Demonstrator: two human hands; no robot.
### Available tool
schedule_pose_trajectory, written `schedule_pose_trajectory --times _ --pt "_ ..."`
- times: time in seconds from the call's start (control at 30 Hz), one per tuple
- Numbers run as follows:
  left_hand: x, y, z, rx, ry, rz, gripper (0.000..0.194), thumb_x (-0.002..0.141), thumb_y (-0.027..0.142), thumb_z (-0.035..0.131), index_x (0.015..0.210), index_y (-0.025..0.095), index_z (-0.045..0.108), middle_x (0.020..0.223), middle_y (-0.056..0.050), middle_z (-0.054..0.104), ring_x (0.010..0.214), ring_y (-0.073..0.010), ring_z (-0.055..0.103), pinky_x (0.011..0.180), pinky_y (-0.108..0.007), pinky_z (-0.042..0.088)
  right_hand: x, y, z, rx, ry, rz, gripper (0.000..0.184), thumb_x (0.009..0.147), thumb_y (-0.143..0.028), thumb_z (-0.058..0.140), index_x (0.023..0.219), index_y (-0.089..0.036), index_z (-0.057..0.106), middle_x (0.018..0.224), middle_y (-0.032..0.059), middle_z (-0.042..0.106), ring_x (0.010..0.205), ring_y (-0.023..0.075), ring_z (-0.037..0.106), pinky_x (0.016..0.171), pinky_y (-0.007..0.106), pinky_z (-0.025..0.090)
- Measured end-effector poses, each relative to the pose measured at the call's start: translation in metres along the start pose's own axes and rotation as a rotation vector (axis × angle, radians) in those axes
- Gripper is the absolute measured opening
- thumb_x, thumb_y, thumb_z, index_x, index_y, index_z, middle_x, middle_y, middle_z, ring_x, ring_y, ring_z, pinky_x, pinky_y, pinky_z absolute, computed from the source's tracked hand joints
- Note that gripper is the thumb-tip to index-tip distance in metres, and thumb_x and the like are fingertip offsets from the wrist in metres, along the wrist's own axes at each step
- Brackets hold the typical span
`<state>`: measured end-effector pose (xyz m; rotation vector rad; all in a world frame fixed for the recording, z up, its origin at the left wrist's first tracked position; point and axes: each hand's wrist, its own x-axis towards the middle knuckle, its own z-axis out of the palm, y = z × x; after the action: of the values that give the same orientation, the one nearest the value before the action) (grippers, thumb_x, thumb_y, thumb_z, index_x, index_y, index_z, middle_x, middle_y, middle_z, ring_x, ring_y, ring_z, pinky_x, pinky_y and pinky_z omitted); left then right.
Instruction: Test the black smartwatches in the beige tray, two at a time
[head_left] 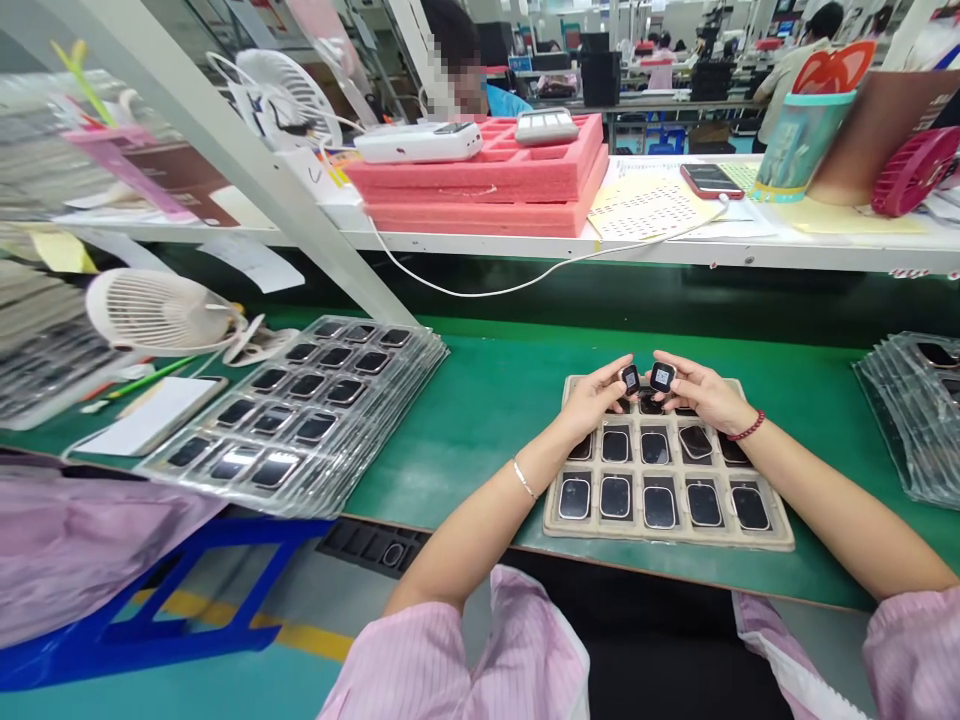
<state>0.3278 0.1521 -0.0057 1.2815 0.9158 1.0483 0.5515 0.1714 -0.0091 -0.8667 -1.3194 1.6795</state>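
while the left hand (596, 392) pinches one black piece (630, 379) and the right hand (705, 392) a second piece (662, 377), both above the beige tray (634, 533) at lower right, handling seems in hand; lowering either calls for steady, level fingertips

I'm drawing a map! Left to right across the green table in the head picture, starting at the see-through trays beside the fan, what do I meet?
Clear tray stack, left hand, right hand, another clear tray stack.
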Motion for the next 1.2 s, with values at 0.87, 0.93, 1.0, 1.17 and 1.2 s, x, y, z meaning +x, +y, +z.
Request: schedule_pose_trajectory --times 0.87,0.93,1.0,1.17,1.2 --pt "0.0002 -0.0053 0.0005 0.001 -0.132 -0.004 0.072 0.074 0.045 0.074 0.137 0.021 0.047 0.110 -0.011 0.065 0.064 -0.0074 0.055 0.057 -0.021 0.051 -0.0024 -0.0070 0.0028 -0.153 -0.109 0.004 0.042 0.073 -0.035 0.078 0.110 -0.019 0.067 0.099 0.0056 0.065 0.066 0.0112 0.054 0.051 0.021 0.046" --pt "0.0003 -0.0057 0.0005 -0.001 -0.129 -0.004 0.072 0.074 0.045 0.074 0.137 0.021 0.048 0.112 -0.011 0.065 0.063 -0.0075 0.055 0.057 -0.021 0.051 -0.0032 -0.0071 0.0034 -0.159 -0.110 0.004 0.042 0.073 -0.035 0.078 0.110 -0.019 0.067 0.098 0.0057 0.065 0.066 0.0113 0.054 0.052 0.021 0.046" --pt "0.0004 -0.0058 0.0008 -0.004 -0.127 0.000 0.072 0.073 0.045 0.074 0.136 0.020 0.048 0.113 -0.011 0.065 0.063 -0.0074 0.055 0.057 -0.022 0.051 -0.0039 -0.0072 0.0037 -0.162 -0.109 -0.001 0.042 0.074 -0.035 0.078 0.111 -0.019 0.067 0.098 0.0055 0.064 0.067 0.0112 0.054 0.052 0.021 0.045" --pt "0.0003 -0.0037 0.0022 0.005 -0.130 -0.006 0.071 0.074 0.045 0.073 0.135 0.018 0.049 0.111 -0.011 0.065 0.061 -0.0063 0.054 0.056 -0.021 0.050 -0.0043 -0.0074 0.0033 -0.166 -0.107 -0.001 0.040 0.075 -0.036 0.077 0.110 -0.020 0.066 0.093 0.0037 0.064 0.065 0.0107 0.053 0.051 0.021 0.044" --pt "0.0002 -0.0033 0.0023 0.009 -0.130 -0.009 0.071 0.074 0.046 0.073 0.135 0.018 0.049 0.110 -0.011 0.065 0.061 -0.0061 0.054 0.056 -0.020 0.049 -0.0041 -0.0077 0.0033 -0.171 -0.108 -0.003 0.040 0.075 -0.036 0.077 0.110 -0.020 0.066 0.094 0.0040 0.064 0.066 0.0111 0.053 0.051 0.021 0.044"
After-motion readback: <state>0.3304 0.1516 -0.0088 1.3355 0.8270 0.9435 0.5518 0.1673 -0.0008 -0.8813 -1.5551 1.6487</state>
